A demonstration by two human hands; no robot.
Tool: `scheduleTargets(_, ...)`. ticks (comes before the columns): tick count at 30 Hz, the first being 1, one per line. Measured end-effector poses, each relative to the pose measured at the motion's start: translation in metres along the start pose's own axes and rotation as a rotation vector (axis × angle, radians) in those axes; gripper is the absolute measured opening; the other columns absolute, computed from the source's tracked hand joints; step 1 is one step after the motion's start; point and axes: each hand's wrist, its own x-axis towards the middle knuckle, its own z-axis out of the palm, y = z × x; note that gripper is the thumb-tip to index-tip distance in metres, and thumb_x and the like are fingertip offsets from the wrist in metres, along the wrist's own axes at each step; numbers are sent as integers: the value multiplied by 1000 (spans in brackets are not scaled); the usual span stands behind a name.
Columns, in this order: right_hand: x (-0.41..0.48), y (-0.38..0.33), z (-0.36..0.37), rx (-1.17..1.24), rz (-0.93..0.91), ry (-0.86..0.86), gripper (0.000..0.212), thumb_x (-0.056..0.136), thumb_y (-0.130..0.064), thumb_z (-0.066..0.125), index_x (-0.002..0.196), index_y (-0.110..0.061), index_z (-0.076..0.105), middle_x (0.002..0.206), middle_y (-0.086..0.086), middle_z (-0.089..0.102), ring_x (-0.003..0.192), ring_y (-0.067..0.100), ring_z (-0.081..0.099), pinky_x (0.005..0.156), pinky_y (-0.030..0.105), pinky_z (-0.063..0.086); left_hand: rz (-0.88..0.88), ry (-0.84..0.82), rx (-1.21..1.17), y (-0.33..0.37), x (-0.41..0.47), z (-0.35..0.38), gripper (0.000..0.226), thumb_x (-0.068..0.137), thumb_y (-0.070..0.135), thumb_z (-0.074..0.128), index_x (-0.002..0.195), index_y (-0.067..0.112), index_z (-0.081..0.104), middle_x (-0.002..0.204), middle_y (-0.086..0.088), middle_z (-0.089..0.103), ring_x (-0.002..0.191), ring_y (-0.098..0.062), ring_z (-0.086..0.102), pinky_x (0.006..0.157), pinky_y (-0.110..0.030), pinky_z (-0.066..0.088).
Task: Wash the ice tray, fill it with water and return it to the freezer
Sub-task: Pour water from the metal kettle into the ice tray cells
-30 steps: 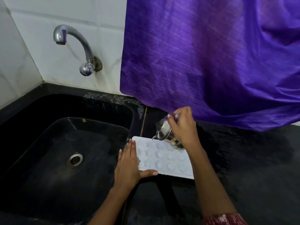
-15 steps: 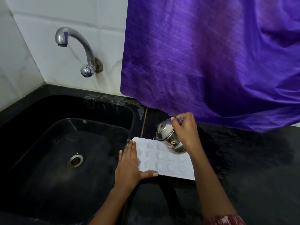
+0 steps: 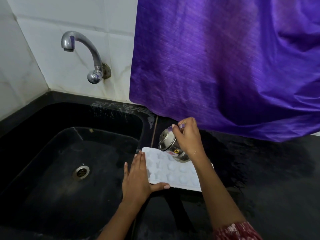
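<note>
A white ice tray (image 3: 170, 172) with several shaped moulds lies flat on the black counter, right beside the sink. My left hand (image 3: 138, 177) rests flat against the tray's left end, thumb along its near edge. My right hand (image 3: 187, 135) grips a small steel cup (image 3: 168, 144) by its rim and holds it tilted over the tray's far left part, mouth pointing left and down. My right forearm hides the tray's right end.
A black sink (image 3: 57, 196) with a metal drain (image 3: 81, 172) fills the left. A curved steel tap (image 3: 83, 52) sticks out of the white tiled wall above it. A purple cloth (image 3: 225, 63) hangs over the wet black counter (image 3: 268, 179) at the right.
The steel cup has tipped up and shifted slightly toward the tray's far edge. My left hand has stayed against the tray.
</note>
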Motion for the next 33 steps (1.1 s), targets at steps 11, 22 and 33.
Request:
scheduleTargets(11,3,-8,14,-130,-43,-66,20,91,-26,53,87,-11,40,98,4,41,81,21,51,90,48,43,28,-150,-106,-5,4,-6,153,24,103,9,147,14,-15,156,3,-17,133,-1,-24,113,-34,-12)
scheduleTargets(22,7,-13,13,-196,-74,-58,21,91,-27,52,95,-8,45,106,8,47,89,26,55,91,45,41,50,-156,-125,-6,3,-6,152,26,103,11,147,14,-14,156,2,-16,133,-3,-24,111,-29,-13)
scheduleTargets(33,6,-8,10,-31,3,-31,19,90,-22,55,84,-10,41,97,1,39,83,15,46,93,49,42,50,-134,-76,-6,5,-7,155,23,103,5,147,12,-13,157,-1,-14,135,-4,-21,112,-32,-12)
